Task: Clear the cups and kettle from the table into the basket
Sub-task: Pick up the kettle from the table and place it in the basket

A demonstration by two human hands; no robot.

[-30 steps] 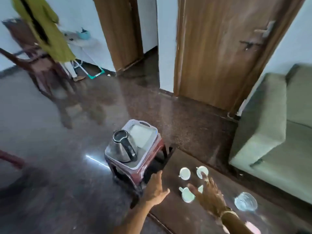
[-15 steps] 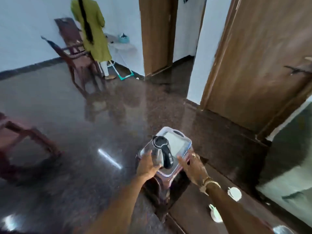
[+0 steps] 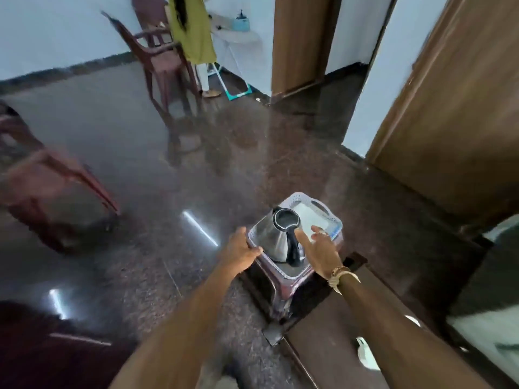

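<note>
Left hand curled over near-left rim of basket, fingers wrapped on the edge. Right hand spread, fingers fanned flat over the basket's right side, just beside the kettle handle; contact with rim or handle hard to judge, possibly none. Gold bangles at right wrist.

Basket pale, perforated, rectangular, seated on a dark red stool. Stool's near corner butting up against the far corner of the low brown table. Open dark polished floor to the left and beyond; right side hemmed by wooden door and a green seat edge at far right.

Count: one kettle, steel, cone-shaped, standing upright in the basket's near half, long axis vertical, lid ring up, black handle facing the camera side. Far half of basket showing bare white bottom. Two cups partly visible on the table beside the right forearm: one near, another mostly hidden. Two red chairs: one far, one left, blurred. One person in green standing at back wall.
</note>
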